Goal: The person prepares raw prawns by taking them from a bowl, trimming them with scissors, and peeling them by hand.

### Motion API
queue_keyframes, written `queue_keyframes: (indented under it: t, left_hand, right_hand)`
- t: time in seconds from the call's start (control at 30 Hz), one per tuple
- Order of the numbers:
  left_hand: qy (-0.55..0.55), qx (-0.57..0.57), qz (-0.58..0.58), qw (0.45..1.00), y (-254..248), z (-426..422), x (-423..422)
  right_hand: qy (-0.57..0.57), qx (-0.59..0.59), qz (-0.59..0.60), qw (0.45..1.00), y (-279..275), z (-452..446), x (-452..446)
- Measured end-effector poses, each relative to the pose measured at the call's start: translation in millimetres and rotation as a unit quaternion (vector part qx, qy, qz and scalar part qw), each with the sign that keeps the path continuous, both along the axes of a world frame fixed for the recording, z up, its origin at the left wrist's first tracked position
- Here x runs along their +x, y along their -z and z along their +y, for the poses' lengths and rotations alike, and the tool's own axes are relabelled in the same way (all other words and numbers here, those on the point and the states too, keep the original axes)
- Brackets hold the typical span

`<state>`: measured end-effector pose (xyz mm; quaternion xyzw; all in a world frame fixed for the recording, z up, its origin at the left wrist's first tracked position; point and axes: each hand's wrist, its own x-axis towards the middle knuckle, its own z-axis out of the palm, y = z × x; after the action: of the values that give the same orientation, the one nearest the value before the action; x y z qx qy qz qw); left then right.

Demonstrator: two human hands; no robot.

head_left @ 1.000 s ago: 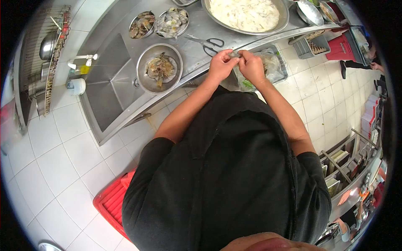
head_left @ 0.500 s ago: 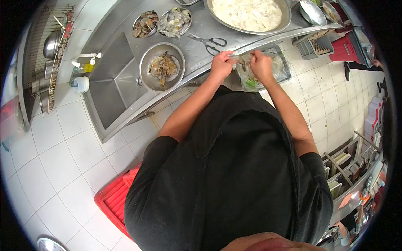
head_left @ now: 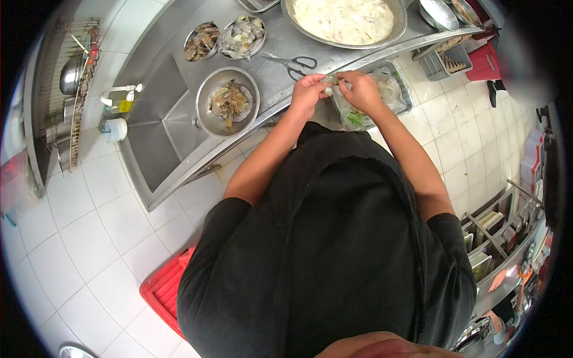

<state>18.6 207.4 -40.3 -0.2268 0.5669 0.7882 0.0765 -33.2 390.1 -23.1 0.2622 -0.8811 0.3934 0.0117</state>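
Note:
My left hand (head_left: pixel 307 95) pinches one end of a greyish shrimp (head_left: pixel 332 80) just off the counter's front edge. The fingers of my right hand (head_left: pixel 362 93) are closed on its other end, partly covering it. Beneath my right hand is a bin lined with clear plastic (head_left: pixel 389 89), with some green scraps in it. Black-handled scissors (head_left: pixel 303 62) lie on the steel counter beyond my left hand. To the left is a steel bowl (head_left: pixel 200 117) holding whole shrimp (head_left: pixel 229 101).
Behind stand a small bowl of brownish shrimp pieces (head_left: pixel 202 42) and a bowl of grey shrimp (head_left: pixel 242 38). A large basin (head_left: pixel 401 30) holds pale pieces. The sink (head_left: pixel 156 128) is at left; a grey crate (head_left: pixel 440 67) and red bin (head_left: pixel 482 62) are at right.
Both hands have come closer together and shifted slightly left and down, with the shrimp now between them. The view has turned a little. A blurred grey shape has appeared at upper right.

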Motion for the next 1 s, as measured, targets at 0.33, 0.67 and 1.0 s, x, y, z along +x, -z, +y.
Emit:
queue_keyframes:
  t: [0.33, 0.67, 1.0]
  left_hand:
    - [0.002, -0.039, 0.007, 0.999, 2.8, -7.6, 3.9]
    - [0.046, -0.132, 0.006, 0.990, 13.2, -7.0, 7.2]
    - [0.092, -0.155, 0.023, 0.983, 4.2, -11.2, 5.3]
  right_hand:
    - [-0.001, 0.032, 0.032, 0.999, 3.8, -32.0, 10.0]
    - [0.085, -0.004, -0.078, 0.993, 34.4, -29.0, 4.5]
    - [0.321, -0.105, -0.125, 0.933, 66.2, 31.8, -30.6]
